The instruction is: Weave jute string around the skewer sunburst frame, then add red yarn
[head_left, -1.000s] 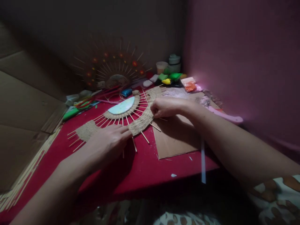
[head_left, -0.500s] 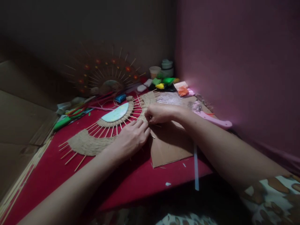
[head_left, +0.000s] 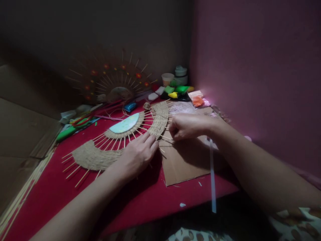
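A half-round woven fan (head_left: 160, 117) of tan twine on thin sticks lies on the red cloth, with a pale blue-green half disc (head_left: 124, 124) at its centre. My left hand (head_left: 141, 150) rests over the outer woven band, its fingers bent onto the band and the thumb hidden. To the right of the band, my right hand (head_left: 185, 126) is closed in a pinch, just above a cardboard sheet (head_left: 188, 164). A thin strand of twine (head_left: 166, 145) runs from near the left fingers toward it; the pinch point itself is partly hidden.
A finished-looking fan with red flowers (head_left: 122, 67) leans at the back wall. Packets of coloured clay (head_left: 182, 89), a paper cup (head_left: 167, 79) and a jar (head_left: 181, 75) stand behind. Orange-handled scissors (head_left: 81, 121) lie left. A pale strip (head_left: 213, 180) hangs over the table's front edge.
My right hand has moved right, away from the left fingers and the woven band, and a strand shows between the hands. My left hand stays on the band. The view has shifted slightly.
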### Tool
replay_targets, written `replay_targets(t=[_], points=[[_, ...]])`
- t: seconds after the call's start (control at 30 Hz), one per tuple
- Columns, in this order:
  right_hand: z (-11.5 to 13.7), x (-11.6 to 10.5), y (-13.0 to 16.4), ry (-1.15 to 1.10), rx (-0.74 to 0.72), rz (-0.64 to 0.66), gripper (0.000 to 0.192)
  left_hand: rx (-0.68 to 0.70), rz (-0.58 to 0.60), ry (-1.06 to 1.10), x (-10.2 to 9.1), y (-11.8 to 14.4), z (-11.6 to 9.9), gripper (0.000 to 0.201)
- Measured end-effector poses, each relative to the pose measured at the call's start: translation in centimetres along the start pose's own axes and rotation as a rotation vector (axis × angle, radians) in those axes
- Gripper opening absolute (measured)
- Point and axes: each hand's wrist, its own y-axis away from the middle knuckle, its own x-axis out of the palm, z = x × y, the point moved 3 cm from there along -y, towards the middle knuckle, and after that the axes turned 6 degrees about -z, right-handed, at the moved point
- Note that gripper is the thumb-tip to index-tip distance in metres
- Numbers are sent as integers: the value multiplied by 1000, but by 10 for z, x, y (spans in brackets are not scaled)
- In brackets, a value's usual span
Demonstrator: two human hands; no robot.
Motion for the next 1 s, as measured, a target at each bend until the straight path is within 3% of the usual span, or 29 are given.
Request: replay_targets(t=[0.17, 0.27, 0.43, 0.67, 0.8, 1.0], points=[[2, 3, 2, 31, 49, 101, 17, -41, -15, -20, -1, 4, 1, 17], [4, 6, 1, 87, 46, 97, 17, -63, -14, -31, -1, 6, 2, 17], [2, 4, -3, 164, 59, -96, 18, -71, -22, -39, -3, 9, 4, 17], [-7, 4, -11, 143, 55, -481, 15, -64, -14, -38, 0, 13, 2, 12], [-14, 14, -23, 70, 93, -540, 13, -46, 6, -28, -1, 12, 0, 12], [-13, 25, -31, -58, 176, -576, 12, -63, 158, 78, -2, 12, 1, 10]])
